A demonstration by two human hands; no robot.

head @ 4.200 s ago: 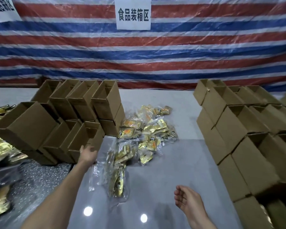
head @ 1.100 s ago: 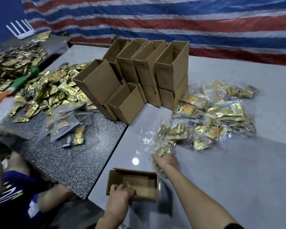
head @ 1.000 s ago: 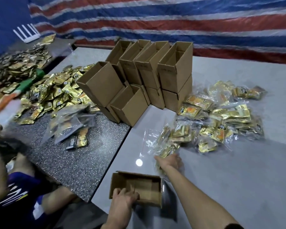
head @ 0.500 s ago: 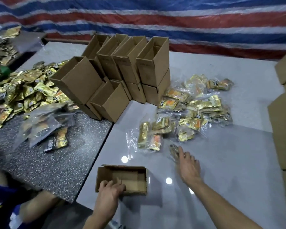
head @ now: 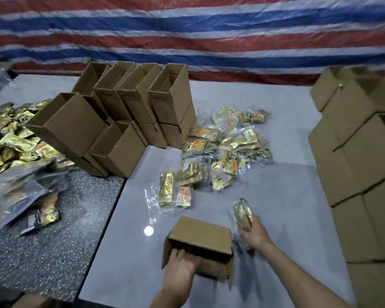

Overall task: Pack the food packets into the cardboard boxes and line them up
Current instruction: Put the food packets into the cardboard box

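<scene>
Right grip (head: 255, 232) around one packet (head: 242, 215)

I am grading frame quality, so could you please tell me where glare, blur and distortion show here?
Head view: a round bright reflection glares on the grey table left of the cardboard box; head view: motion blur smears the right hand, its gold packet and the clear bags at left; head view: the wide lens bows the striped tarp.

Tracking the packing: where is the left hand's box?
Head view, bottom centre: cardboard box on pale table, left hand gripping its open end, right hand holding a packet beside it.
</scene>
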